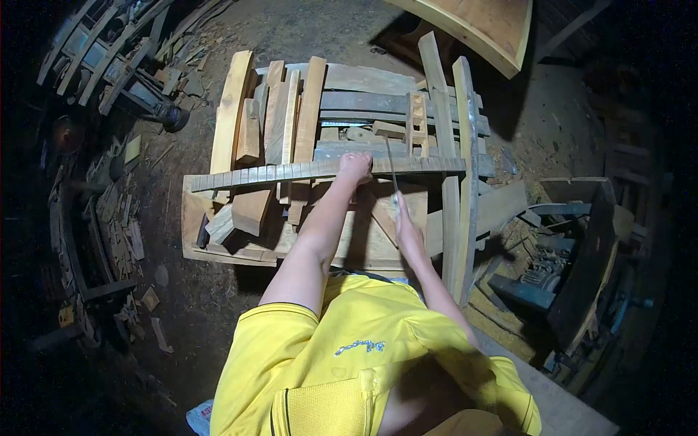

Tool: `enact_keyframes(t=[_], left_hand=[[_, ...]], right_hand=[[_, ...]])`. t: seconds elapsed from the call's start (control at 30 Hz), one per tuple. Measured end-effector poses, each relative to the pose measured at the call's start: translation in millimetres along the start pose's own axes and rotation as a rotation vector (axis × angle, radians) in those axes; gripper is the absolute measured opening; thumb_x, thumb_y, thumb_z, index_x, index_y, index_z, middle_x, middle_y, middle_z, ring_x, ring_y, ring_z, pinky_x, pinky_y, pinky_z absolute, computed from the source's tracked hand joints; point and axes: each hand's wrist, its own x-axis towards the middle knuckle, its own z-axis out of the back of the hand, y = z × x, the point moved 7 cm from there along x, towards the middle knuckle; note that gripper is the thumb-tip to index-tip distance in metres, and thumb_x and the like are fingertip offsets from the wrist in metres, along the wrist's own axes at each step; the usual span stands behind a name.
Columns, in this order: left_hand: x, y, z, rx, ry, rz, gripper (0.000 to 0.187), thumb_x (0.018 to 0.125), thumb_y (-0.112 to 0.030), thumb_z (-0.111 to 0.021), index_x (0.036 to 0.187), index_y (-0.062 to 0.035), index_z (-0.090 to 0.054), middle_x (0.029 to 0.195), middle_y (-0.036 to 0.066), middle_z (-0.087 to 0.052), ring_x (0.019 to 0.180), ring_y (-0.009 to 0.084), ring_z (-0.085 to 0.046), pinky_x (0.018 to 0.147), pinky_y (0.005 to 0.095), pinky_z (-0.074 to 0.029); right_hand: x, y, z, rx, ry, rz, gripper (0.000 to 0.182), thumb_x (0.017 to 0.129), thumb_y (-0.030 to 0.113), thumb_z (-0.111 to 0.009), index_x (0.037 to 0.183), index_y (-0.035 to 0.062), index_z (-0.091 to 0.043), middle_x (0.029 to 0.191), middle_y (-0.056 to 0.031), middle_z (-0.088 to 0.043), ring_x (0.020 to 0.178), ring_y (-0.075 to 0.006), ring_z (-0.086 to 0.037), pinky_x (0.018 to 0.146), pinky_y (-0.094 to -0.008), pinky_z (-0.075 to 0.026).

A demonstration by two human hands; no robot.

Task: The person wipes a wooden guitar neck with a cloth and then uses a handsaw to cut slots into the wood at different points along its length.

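My strip runs left-right in front of me — left hand is nearer, curled tight over it. Right hand sits closer to my body, wrapped round a thin blade that crosses the strip roughly square, just right of my left. Count: 1 strip, 1 blade, 2 hands.
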Motion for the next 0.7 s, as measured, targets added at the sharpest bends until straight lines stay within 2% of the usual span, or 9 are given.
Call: enact_keyframes(t=[0.07, 0.13, 0.2, 0.27, 0.33, 0.37, 0.43, 0.53, 0.7], left_hand=[[-1.6, -2.2, 2.2, -0.008, -0.001, -0.008, 0.046, 0.063, -0.034, -0.070, 0.096, -0.0077, -0.051, 0.095, 0.013, -0.061, 0.089, 0.0267, -0.059, 0.077, 0.0376, -0.047], [-5.7, -2.6, 10.4, -0.008, -0.005, -0.008, 0.045, 0.063, -0.032, -0.069, 0.096, -0.0075, -0.051, 0.095, 0.013, -0.060, 0.090, 0.0269, -0.059, 0.077, 0.0378, -0.047], [-9.0, -3.5, 13.1, 0.022, 0.084, 0.040, 0.042, 0.066, -0.028, -0.064, 0.101, -0.0076, -0.055, 0.103, 0.013, -0.059, 0.095, 0.0258, -0.058, 0.081, 0.0356, -0.046], [-12.2, -4.7, 17.9, 0.017, 0.066, 0.028, 0.042, 0.066, -0.028, -0.064, 0.100, -0.0071, -0.055, 0.102, 0.013, -0.059, 0.095, 0.0259, -0.058, 0.081, 0.0358, -0.046], [-11.8, -4.7, 19.2, 0.006, 0.054, 0.022, 0.042, 0.065, -0.028, -0.064, 0.100, -0.0065, -0.055, 0.101, 0.014, -0.060, 0.094, 0.0261, -0.058, 0.081, 0.0360, -0.046], [-12.2, -4.2, 19.0, 0.008, 0.053, 0.016, 0.041, 0.066, -0.028, -0.064, 0.100, -0.0063, -0.055, 0.100, 0.014, -0.060, 0.094, 0.0262, -0.058, 0.081, 0.0359, -0.046], [-10.9, -4.7, 17.4, 0.005, 0.050, 0.009, 0.041, 0.066, -0.028, -0.063, 0.099, -0.0060, -0.055, 0.100, 0.014, -0.060, 0.093, 0.0263, -0.058, 0.080, 0.0359, -0.046], [-10.0, -3.5, 16.1, -0.012, 0.056, 0.005, 0.040, 0.067, -0.028, -0.063, 0.099, -0.0065, -0.055, 0.100, 0.013, -0.060, 0.093, 0.0263, -0.058, 0.080, 0.0357, -0.046], [-2.4, -0.6, 3.3, -0.016, 0.045, -0.001, 0.040, 0.067, -0.028, -0.063, 0.099, -0.0065, -0.055, 0.098, 0.014, -0.060, 0.093, 0.0262, -0.059, 0.080, 0.0358, -0.046]], right_hand=[[37.7, 9.1, 3.7, 0.037, -0.064, 0.057, 0.055, 0.087, 0.015, -0.035, 0.136, 0.0278, -0.014, 0.074, -0.0301, -0.053, 0.071, -0.0433, -0.055, 0.063, -0.0485, -0.040], [70.1, 12.7, 1.1, -0.007, -0.077, 0.006, 0.056, 0.088, 0.022, -0.033, 0.134, 0.0392, -0.006, 0.081, -0.0299, -0.055, 0.080, -0.0439, -0.056, 0.071, -0.0493, -0.042], [75.1, 16.6, 3.6, 0.017, -0.059, 0.026, 0.055, 0.088, 0.022, -0.033, 0.134, 0.0385, -0.006, 0.082, -0.0308, -0.055, 0.080, -0.0446, -0.055, 0.072, -0.0494, -0.041], [73.0, 16.3, 7.6, 0.024, -0.040, 0.036, 0.055, 0.088, 0.022, -0.032, 0.134, 0.0377, -0.006, 0.082, -0.0317, -0.054, 0.081, -0.0453, -0.055, 0.072, -0.0496, -0.041], [49.2, 9.4, 4.3, 0.007, -0.036, 0.014, 0.054, 0.087, 0.014, -0.033, 0.135, 0.0295, -0.014, 0.080, -0.0303, -0.054, 0.077, -0.0448, -0.055, 0.069, -0.0487, -0.040], [30.9, 12.4, 5.8, 0.058, -0.139, 0.122, 0.056, 0.087, 0.014, -0.034, 0.136, 0.0295, -0.013, 0.074, -0.0285, -0.054, 0.071, -0.0434, -0.055, 0.065, -0.0483, -0.041], [-0.3, 1.0, -1.2, 0.020, -0.027, 0.004, 0.057, 0.087, 0.014, -0.036, 0.136, 0.0296, -0.012, 0.069, -0.0270, -0.053, 0.064, -0.0417, -0.055, 0.060, -0.0476, -0.041], [-31.1, -13.4, -8.6, -0.019, -0.004, -0.009, 0.058, 0.087, 0.014, -0.037, 0.137, 0.0299, -0.011, 0.067, -0.0268, -0.052, 0.061, -0.0406, -0.055, 0.057, -0.0472, -0.040], [18.5, 4.1, -2.2, 0.026, -0.078, 0.037, 0.058, 0.087, 0.014, -0.036, 0.136, 0.0322, -0.011, 0.071, -0.0277, -0.054, 0.067, -0.0430, -0.055, 0.061, -0.0480, -0.040]])
